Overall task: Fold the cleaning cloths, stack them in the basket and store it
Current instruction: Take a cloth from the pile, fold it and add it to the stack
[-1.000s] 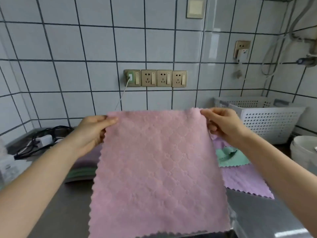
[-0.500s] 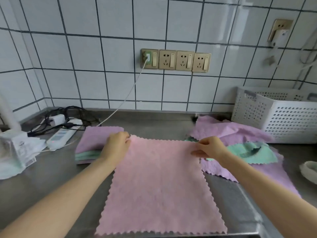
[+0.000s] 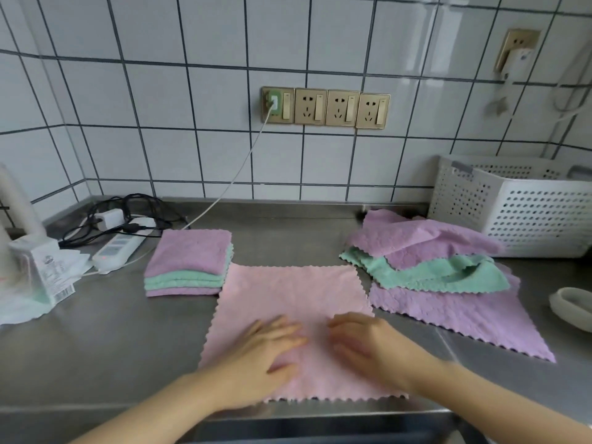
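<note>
Our pink scallop-edged square cloth (image 3: 294, 302) lies flat at the steel bench (image 3: 105, 341) front edge.
Left hand (image 3: 266, 354) and right hand (image 3: 368, 344) rest side by side on its near half, fingers spread flat, bare steel left of it.

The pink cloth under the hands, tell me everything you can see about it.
The pink cloth is a square of fluffy, quilted-looking fabric with zigzag edges. It lies spread flat and unfolded on the steel counter, near the front edge. The left hand and right hand rest on its near half, fingers flat.
</note>
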Tool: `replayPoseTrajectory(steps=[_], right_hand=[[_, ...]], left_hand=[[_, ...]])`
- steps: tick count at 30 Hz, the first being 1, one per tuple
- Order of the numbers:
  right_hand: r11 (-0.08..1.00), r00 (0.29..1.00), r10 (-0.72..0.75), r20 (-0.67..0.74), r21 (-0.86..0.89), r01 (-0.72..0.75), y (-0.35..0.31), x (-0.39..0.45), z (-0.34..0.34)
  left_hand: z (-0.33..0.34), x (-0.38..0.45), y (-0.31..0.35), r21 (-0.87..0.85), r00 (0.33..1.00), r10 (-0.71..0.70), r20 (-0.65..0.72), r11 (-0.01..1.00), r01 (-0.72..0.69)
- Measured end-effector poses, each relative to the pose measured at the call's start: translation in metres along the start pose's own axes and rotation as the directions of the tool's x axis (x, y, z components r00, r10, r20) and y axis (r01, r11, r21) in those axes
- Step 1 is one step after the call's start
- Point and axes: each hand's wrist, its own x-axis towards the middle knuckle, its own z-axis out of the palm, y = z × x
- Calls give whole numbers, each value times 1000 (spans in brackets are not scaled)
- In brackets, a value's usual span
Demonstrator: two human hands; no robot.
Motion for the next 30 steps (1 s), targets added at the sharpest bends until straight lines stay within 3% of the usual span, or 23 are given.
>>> replayPoseTrajectory(steps=[7,11,15,18,21,24,30], right_hand=[[983,997,-40,70,-176,52,-20,-21,10],[965,995,-99,11,-245,98,-21,-25,11],[958,995,-100,13,-268,99,-24,-28,11],[936,996,-71,-62,-348,45,-29,-28,14],[921,996,-11,-90,-388,-25,-35,-26,18],[903,993,-3,-116,-427,-48,-32,-29,19],[954,971,203,-125,-196,-225,-8,-53,-6]], left_hand=[[-3,-21,14,105,993,-30,117,994,18],[-6,-25,17,206,998,26,52,978,-36],[-12,-32,18,184,998,61,-18,981,-57],[-15,-37,19,100,996,-7,-88,995,15],[-19,-34,20,-143,945,-181,-271,979,147],[-25,-35,13,-257,917,-247,-314,952,168],[-27,-74,-14,-138,946,-257,-196,963,233]])
